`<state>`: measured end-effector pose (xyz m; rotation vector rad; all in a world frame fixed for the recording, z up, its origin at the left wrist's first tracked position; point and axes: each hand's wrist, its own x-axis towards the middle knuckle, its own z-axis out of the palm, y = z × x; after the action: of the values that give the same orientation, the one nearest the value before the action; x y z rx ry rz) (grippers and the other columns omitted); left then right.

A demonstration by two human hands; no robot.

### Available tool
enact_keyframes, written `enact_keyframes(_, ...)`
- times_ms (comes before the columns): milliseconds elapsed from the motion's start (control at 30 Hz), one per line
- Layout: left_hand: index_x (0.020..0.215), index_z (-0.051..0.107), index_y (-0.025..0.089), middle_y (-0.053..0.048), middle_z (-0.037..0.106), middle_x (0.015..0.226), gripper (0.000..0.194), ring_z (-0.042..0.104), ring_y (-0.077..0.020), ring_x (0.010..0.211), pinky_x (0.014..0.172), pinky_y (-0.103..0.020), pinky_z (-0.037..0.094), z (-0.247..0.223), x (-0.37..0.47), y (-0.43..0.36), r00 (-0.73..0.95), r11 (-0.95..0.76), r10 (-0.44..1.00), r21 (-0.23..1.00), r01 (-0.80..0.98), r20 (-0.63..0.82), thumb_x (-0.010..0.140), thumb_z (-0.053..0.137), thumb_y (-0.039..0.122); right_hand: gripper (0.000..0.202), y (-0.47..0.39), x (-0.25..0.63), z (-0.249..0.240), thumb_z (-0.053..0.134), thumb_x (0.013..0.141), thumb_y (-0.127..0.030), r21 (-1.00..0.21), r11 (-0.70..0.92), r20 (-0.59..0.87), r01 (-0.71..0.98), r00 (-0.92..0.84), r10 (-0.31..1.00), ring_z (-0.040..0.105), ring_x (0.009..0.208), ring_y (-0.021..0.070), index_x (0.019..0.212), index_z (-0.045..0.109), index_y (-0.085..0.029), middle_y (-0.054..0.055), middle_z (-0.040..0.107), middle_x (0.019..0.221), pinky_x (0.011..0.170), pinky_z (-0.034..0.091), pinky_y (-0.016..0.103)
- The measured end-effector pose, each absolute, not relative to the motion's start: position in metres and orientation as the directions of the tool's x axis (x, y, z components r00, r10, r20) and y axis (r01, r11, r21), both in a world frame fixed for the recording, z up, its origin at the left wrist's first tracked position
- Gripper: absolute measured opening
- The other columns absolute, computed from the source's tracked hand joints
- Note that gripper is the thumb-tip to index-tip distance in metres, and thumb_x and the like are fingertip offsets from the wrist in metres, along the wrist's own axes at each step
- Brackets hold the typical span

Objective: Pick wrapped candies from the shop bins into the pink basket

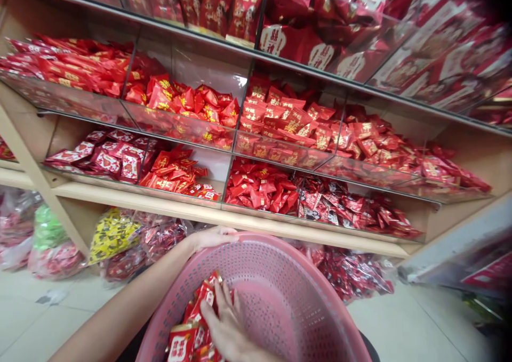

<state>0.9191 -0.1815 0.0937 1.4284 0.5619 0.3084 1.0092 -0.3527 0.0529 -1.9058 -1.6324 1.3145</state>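
Observation:
A pink perforated plastic basket [280,287] stands right in front of me, tilted toward my body. My left hand [212,238] grips its far rim, fingers closed over the edge. Inside, red candy packets [184,343] with white and gold print lie heaped against the left wall. My right hand [228,322] reaches into the basket and rests against this heap, fingers stretched out and somewhat apart, thumb to the left. Its fingertips touch the packets, and no packet is visibly clasped. The right part of the basket floor shows bare pink plastic.
Ahead, a wooden shelf [160,195] has clear-fronted compartments of red packets [262,186]. Larger red bags [224,5] fill the row above. Below sit plastic bags of goods, one yellow bag [114,234] and others red [356,274], on the tiled floor [432,324].

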Motion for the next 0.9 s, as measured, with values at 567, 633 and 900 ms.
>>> enact_keyframes(567,0.092,0.062,0.014,-0.004,0.064,0.089,0.032,0.057,-0.0161,0.080,0.079,-0.028,0.041,0.102,0.903,-0.188,0.813,0.222,0.549,0.972,0.083,-0.194,0.070,0.064,0.038,0.051,-0.312,1.097,0.186,0.039,0.087,-0.035,-0.441,0.378,0.382,0.814,-0.211,0.900,0.033,0.120,0.0211,0.135,0.028,-0.022,0.006,0.041,0.132,0.100,0.025,0.039)
enact_keyframes(633,0.092,0.062,0.013,-0.004,0.064,0.089,0.033,0.057,-0.0157,0.079,0.079,-0.028,0.040,0.102,0.902,-0.188,0.810,0.195,0.556,0.977,0.088,-0.184,0.070,0.064,0.038,0.049,-0.292,1.111,0.210,0.037,0.086,-0.020,-0.187,0.427,0.487,0.885,-0.295,0.822,0.039,0.111,0.0220,0.134,0.028,-0.020,0.008,0.048,0.122,0.094,0.030,0.038)
enact_keyframes(900,0.093,0.063,0.014,-0.005,0.064,0.093,0.035,0.057,-0.0169,0.083,0.082,-0.029,0.039,0.097,0.906,-0.185,0.809,0.177,0.558,0.979,0.102,-0.185,0.069,0.064,0.039,0.065,-0.233,1.123,0.231,0.055,0.076,-0.017,0.199,0.407,0.391,0.892,-0.453,0.801,0.040,0.101,0.0240,0.135,0.025,-0.019,0.010,0.052,0.111,0.086,0.030,0.037)
